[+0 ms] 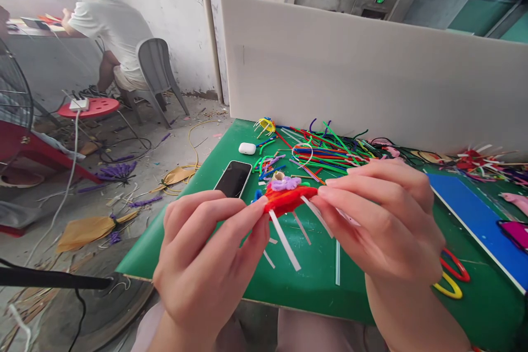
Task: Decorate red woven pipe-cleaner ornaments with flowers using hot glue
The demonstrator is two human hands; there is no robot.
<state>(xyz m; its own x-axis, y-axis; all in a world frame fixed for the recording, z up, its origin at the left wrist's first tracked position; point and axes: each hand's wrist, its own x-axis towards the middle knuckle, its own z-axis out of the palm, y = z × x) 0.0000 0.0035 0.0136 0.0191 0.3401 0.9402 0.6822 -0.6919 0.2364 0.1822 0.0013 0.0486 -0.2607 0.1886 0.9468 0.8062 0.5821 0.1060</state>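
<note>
Between my two hands, above the green table, is a small red fuzzy craft piece (284, 202) that looks made of pipe cleaners. A purple fuzzy loop (286, 183) sits on top of it, and white strips (284, 239) hang down from its underside. My left hand (210, 247) pinches its left end between thumb and fingertips. The right end is pinched by my right hand (383, 220). Just behind the piece lie loose cut pipe cleaner bits (268, 165) and a phone (234, 179).
Long coloured pipe cleaners (330, 154) are heaped along the white partition (350, 77). A white earbud case (247, 148) lies by the phone. Scissors with red and yellow handles (454, 278) rest near my right wrist, by a blue board (474, 220). A person (111, 27) sits at the back left.
</note>
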